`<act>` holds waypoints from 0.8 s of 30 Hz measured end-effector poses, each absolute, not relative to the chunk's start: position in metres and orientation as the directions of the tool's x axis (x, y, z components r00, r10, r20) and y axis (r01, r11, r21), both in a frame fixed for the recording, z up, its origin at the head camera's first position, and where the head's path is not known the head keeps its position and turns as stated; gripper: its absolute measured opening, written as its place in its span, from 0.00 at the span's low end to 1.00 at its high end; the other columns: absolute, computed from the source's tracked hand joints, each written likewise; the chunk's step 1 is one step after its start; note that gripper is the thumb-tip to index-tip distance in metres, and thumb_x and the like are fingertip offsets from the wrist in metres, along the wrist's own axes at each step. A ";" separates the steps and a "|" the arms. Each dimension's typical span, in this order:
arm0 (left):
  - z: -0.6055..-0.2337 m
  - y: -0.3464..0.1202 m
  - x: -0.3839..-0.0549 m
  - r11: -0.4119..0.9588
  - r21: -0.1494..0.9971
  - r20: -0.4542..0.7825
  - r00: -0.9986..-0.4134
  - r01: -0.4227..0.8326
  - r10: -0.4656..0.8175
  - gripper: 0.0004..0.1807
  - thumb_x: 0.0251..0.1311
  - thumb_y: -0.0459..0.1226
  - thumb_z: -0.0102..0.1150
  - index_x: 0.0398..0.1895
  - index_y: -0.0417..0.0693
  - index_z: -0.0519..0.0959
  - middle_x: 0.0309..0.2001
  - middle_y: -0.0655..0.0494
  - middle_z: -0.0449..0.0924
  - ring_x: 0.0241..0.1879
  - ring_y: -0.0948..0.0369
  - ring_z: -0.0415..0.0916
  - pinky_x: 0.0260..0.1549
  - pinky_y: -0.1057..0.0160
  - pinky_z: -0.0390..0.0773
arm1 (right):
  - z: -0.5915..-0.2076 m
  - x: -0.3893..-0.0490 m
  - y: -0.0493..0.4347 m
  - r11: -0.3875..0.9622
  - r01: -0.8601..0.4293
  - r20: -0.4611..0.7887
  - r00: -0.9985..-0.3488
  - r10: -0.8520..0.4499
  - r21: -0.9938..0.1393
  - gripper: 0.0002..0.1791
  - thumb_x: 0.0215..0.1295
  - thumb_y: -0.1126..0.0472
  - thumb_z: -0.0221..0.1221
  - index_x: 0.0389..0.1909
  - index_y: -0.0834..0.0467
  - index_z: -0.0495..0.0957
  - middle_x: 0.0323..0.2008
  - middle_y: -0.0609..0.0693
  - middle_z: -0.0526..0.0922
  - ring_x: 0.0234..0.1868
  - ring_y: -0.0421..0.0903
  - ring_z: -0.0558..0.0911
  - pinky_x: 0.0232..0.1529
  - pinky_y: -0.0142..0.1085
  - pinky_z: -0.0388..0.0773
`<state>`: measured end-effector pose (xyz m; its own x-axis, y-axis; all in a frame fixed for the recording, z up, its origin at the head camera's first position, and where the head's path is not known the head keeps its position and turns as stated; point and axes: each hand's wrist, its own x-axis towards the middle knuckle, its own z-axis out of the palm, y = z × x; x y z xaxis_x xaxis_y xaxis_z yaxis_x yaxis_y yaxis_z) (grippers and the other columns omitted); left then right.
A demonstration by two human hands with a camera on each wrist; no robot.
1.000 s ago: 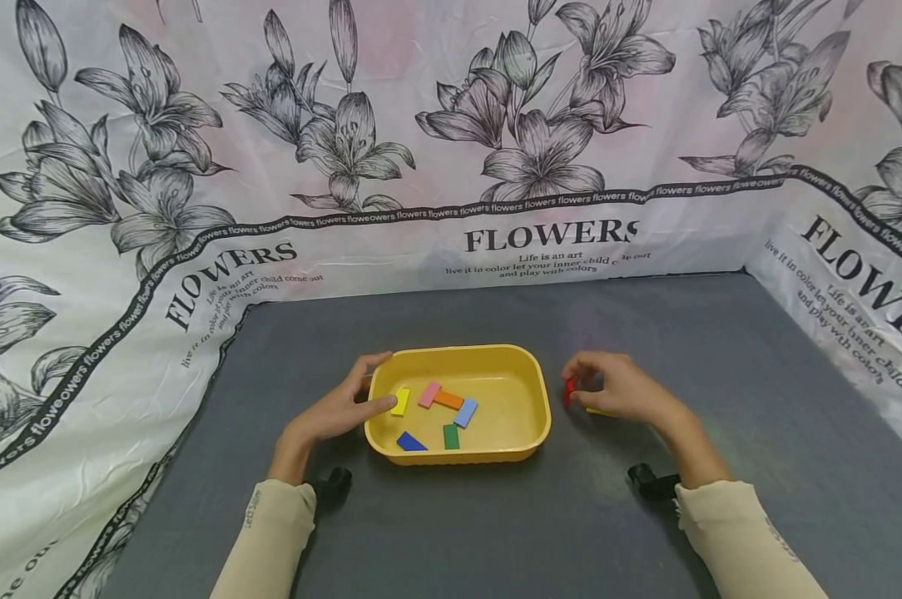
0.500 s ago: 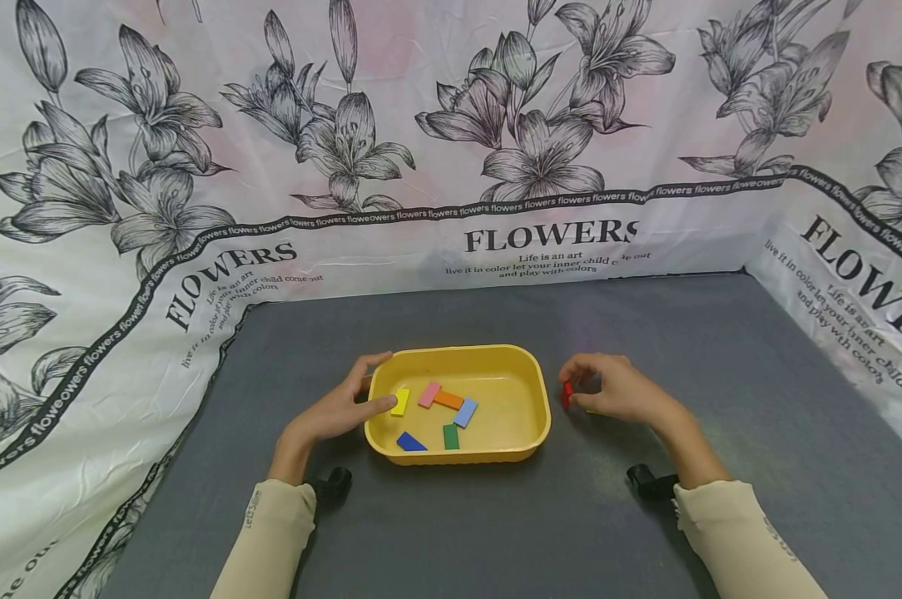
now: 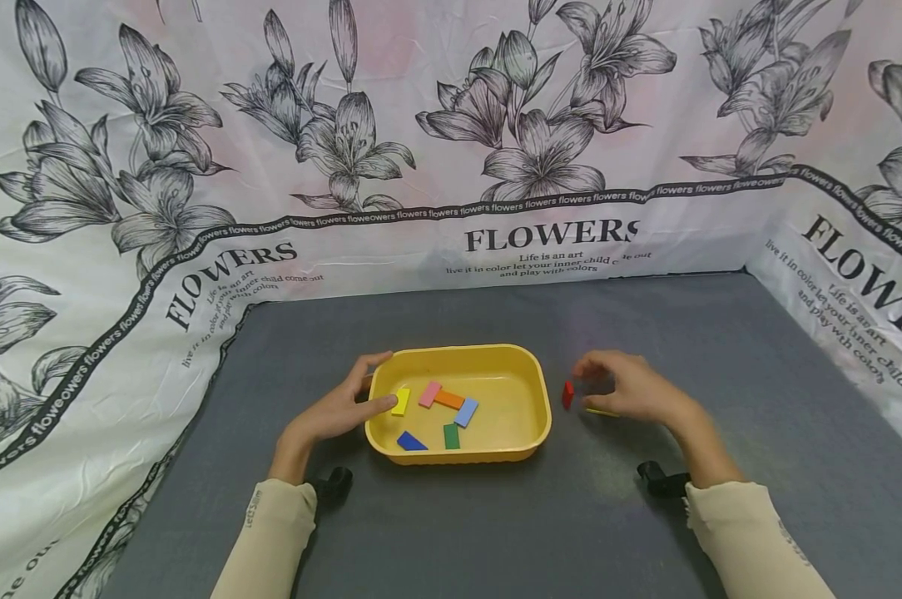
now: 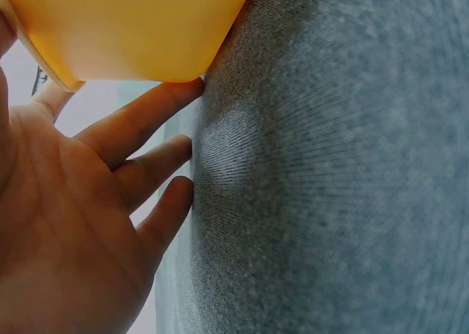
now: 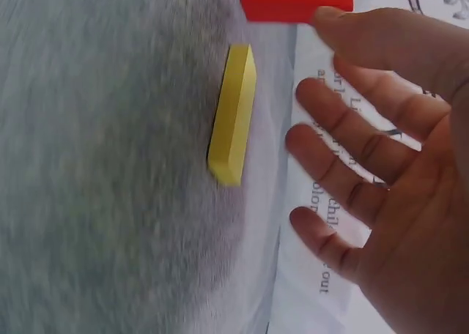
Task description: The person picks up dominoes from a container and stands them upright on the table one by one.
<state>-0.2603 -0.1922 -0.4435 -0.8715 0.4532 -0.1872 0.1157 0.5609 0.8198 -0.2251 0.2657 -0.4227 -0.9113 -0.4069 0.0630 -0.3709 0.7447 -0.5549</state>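
A yellow plastic tray [image 3: 511,416] sits on the dark table, with several small flat blocks inside. My left hand [image 3: 346,405] holds its left side, thumb over the rim and fingers along the outer wall; the left wrist view has those fingers [image 4: 157,118] spread beside the tray's wall [image 4: 139,41]. To the right of the tray a red block [image 3: 567,394] stands on edge. Just right of it is my right hand [image 3: 631,389], fingers loosely bent with nothing between them. A yellow block [image 5: 233,118] lies below the hand, partly hidden by it in the head view.
In the tray lie a yellow block [image 3: 401,403], a pink one [image 3: 429,394], an orange one [image 3: 448,399], a light blue one [image 3: 466,412], a green one [image 3: 451,436] and a dark blue triangle [image 3: 410,442]. A flower-printed cloth [image 3: 391,258] borders the table [image 3: 496,532].
My right hand has let go of the red block and drawn slightly to the right, leaving it standing. The left hand and the tray stay where they were.
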 end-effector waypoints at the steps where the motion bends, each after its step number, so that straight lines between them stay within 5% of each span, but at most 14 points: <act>1: -0.444 -0.192 -0.260 0.561 0.820 -0.188 -0.871 0.115 0.453 0.42 0.69 0.50 0.61 0.79 0.71 0.48 0.75 0.45 0.65 0.72 0.45 0.66 0.70 0.36 0.65 | -0.422 -0.224 0.267 0.766 -0.369 0.054 -0.914 -0.403 -0.527 0.17 0.55 0.63 0.73 0.46 0.57 0.83 0.44 0.50 0.87 0.49 0.53 0.83 0.55 0.60 0.70; 15: -0.443 -0.192 -0.260 0.571 0.814 -0.198 -0.873 0.106 0.445 0.43 0.68 0.50 0.61 0.79 0.70 0.47 0.75 0.45 0.65 0.71 0.45 0.66 0.70 0.36 0.64 | -0.423 -0.219 0.273 0.858 -0.350 -0.033 -0.920 -0.390 -0.376 0.15 0.51 0.60 0.76 0.41 0.49 0.88 0.35 0.41 0.87 0.36 0.42 0.80 0.42 0.48 0.60; 24: -0.442 -0.193 -0.260 0.569 0.814 -0.191 -0.870 0.119 0.455 0.43 0.68 0.51 0.61 0.79 0.69 0.47 0.75 0.45 0.64 0.72 0.45 0.66 0.71 0.35 0.64 | -0.423 -0.219 0.276 0.810 -0.347 -0.012 -0.917 -0.400 -0.473 0.12 0.59 0.62 0.71 0.44 0.51 0.88 0.36 0.41 0.89 0.36 0.39 0.82 0.47 0.50 0.63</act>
<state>-0.2602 -0.1927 -0.4422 -0.8695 0.4554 -0.1911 0.1190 0.5687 0.8139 -0.2194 0.2765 -0.4231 -0.9166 -0.3997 -0.0119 -0.3469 0.8097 -0.4733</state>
